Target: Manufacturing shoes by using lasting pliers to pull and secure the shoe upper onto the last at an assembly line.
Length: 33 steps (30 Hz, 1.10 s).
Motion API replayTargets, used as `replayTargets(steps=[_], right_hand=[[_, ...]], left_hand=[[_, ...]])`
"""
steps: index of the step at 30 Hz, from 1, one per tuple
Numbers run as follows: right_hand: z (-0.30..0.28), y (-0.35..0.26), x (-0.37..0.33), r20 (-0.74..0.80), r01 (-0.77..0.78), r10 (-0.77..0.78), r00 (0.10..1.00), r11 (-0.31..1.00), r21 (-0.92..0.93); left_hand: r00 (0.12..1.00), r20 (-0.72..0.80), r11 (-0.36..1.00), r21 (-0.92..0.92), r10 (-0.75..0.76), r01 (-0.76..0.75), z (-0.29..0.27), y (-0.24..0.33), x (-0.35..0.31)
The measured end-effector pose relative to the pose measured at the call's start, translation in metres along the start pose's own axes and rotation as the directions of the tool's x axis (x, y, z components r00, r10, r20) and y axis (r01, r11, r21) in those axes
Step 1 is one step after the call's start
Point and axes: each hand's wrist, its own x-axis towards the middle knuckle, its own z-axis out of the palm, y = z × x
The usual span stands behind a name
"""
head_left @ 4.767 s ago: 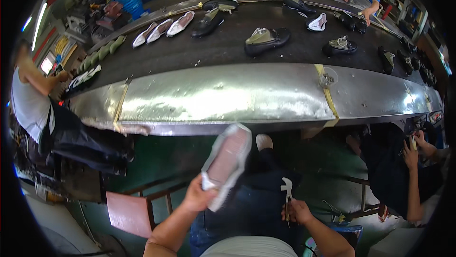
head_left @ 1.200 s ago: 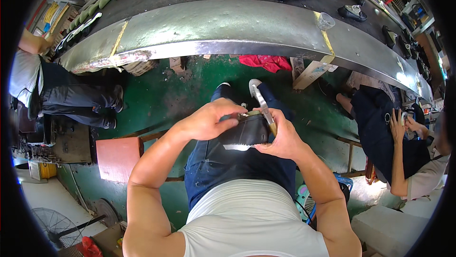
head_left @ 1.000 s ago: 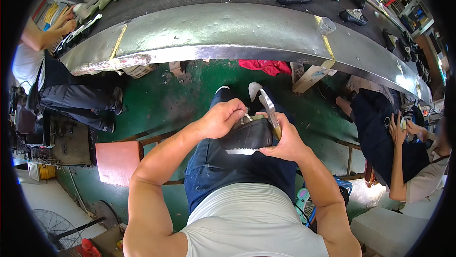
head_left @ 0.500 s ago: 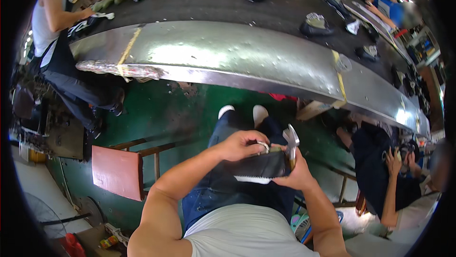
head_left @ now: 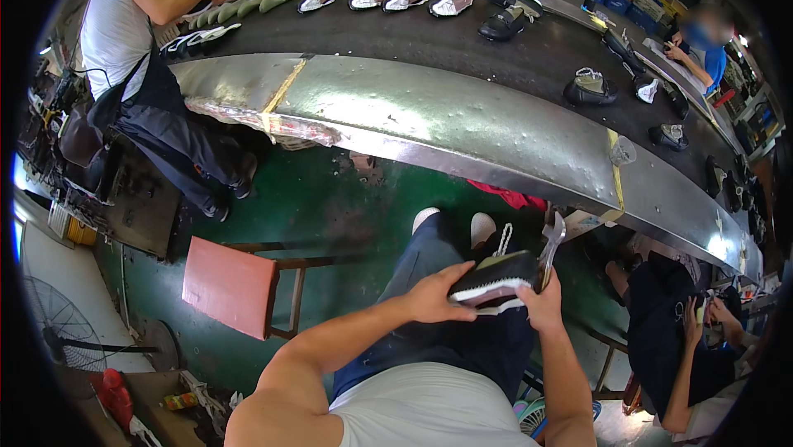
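Observation:
Above my lap I hold a black shoe upper (head_left: 504,268) stretched over a form, with white zigzag stitching along its edge and a lace loop standing up. Its pinkish-brown underside is partly turned toward me. My left hand (head_left: 434,293) is closed round one end of it, thumb on top. At the other end my right hand (head_left: 543,305) grips the shoe's edge and also keeps a metal hand tool with a hammer-like head (head_left: 553,242) upright against it. My fingers hide the tool's lower part.
Ahead runs a dark conveyor (head_left: 372,30) with a metal side panel (head_left: 396,104), bearing several shoes. A red-topped stool (head_left: 229,286) stands at left, near a fan (head_left: 62,323). One person (head_left: 124,17) stands far left; others work at right.
The shoe has tilted, bringing its stitched edge and underside toward me. My left hand has shifted from its top to its end. The view has swung left.

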Motion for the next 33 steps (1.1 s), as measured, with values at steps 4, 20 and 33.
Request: replayTargets(steps=[4,20,33], right_hand=[[0.021,-0.008,0.007,-0.134,0.034,-0.025,0.991,0.997,0.071],[-0.036,-0.002,-0.107,0.033,-0.333,0.332,0.943,0.942,0.037],[-0.029,-0.032,-0.104,0.528,0.511,-0.056,0.847,0.355,-0.783]], left_hand=[[0.962,-0.224,0.983,-0.139,-0.153,0.124,0.032,0.006,0.020],[0.945,0.110,0.835,-0.445,-0.309,0.324,0.076,-0.029,-0.020],[0.975,0.145,0.955,-0.219,-0.168,0.198,0.096,-0.047,-0.030]])
